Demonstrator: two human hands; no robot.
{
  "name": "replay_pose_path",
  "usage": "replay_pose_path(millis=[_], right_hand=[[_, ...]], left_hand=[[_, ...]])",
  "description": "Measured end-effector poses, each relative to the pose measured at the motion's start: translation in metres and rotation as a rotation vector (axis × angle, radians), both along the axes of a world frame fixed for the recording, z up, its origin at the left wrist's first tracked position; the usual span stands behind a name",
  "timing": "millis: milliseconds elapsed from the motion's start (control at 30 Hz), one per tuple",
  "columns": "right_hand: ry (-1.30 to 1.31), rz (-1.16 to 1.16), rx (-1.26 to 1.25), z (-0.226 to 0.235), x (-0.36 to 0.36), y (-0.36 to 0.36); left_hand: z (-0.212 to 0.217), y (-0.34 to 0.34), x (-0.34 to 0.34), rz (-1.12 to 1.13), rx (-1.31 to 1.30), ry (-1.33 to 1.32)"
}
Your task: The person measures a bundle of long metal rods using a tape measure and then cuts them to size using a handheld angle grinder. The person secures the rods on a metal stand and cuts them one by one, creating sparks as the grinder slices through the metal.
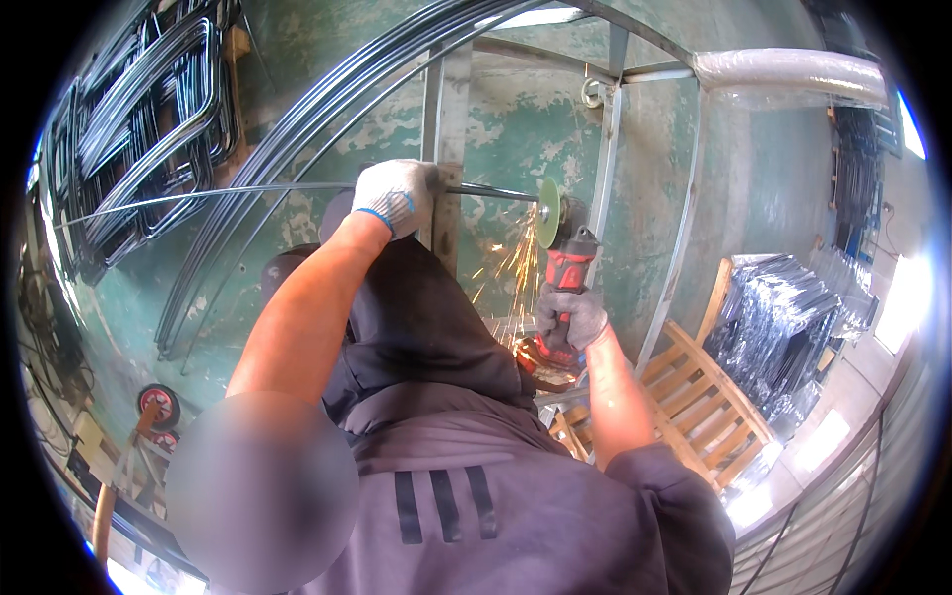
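My left hand point(398, 195), in a pale work glove with a blue cuff edge, is closed around a long thin metal rod point(496, 192) next to an upright steel post. The rod runs far out to the left. In my gloved right hand point(573, 317) is a red and black cordless angle grinder point(569, 266), gripped by its body. Its thin green disc point(547, 213) meets the rod's right end. Orange sparks point(518, 260) spray down from the contact, toward my legs.
A bundle of long dark rods point(297, 129) arches across the upper left, beside stacked bent metal frames point(159, 109). Steel uprights point(607, 149) stand beyond the grinder. At right are a wooden pallet point(709, 407) and plastic-wrapped stock point(769, 317). A wheel point(158, 405) sits lower left.
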State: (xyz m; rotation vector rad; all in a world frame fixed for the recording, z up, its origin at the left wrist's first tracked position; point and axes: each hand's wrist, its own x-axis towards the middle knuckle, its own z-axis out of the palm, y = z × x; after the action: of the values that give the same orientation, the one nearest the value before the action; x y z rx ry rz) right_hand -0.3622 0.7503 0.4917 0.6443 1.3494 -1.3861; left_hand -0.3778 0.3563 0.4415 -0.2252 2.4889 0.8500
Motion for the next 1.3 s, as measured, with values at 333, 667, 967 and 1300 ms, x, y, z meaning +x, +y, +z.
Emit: replay_pose_path(millis=[333,667,967,1300], right_hand=[[-0.027,-0.174,-0.012,-0.008,0.032,0.031],[-0.014,-0.248,-0.027,0.006,0.020,0.028],[-0.067,-0.178,-0.034,-0.009,0.000,0.017],[-0.074,-0.060,-0.024,-0.007,-0.011,0.012]], left_hand=[[-0.002,-0.004,0.000,0.113,0.094,0.061],[-0.015,-0.015,-0.003,0.142,0.233,-0.026],[-0.003,-0.007,-0.005,0.131,0.155,-0.035],[-0.004,-0.007,-0.001,0.167,0.158,-0.045]])
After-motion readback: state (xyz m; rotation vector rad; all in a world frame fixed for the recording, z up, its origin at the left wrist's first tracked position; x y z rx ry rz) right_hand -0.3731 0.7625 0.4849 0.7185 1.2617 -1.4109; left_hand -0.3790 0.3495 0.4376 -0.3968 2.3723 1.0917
